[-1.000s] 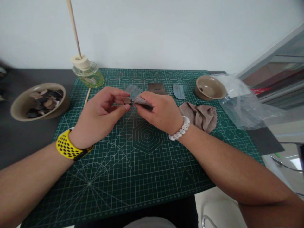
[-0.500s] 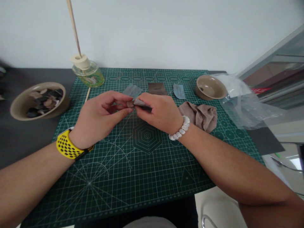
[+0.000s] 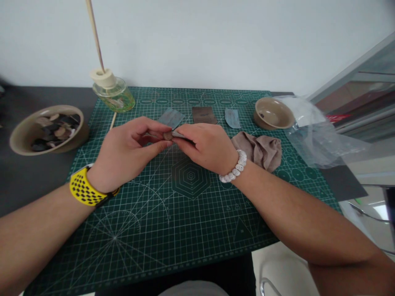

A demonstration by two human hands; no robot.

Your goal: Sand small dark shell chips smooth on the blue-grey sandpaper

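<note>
Grn mat (image 3: 148,234) below; R hand (image 3: 210,144), fingers pinched on folded grey sheet (image 3: 178,134); L hand (image 3: 125,150), fingers nearly closed, gripping sm. brown pc. (image 3: 168,136) btwn hands, at sheet's end. Vs 1s ago, pc.'s face shows more.

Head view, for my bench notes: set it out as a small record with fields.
Left hand: pinches small brown piece
Right hand: holds folded greyish sheet at that piece
Green mat: brown sheet between two blue-grey sheets; crumpled cloth by right wrist
Left bowl: dark and tan pieces
Right bowl: small dark piece
Bag: clear plastic, beside right bowl
Bottle: beyond left hand
</note>
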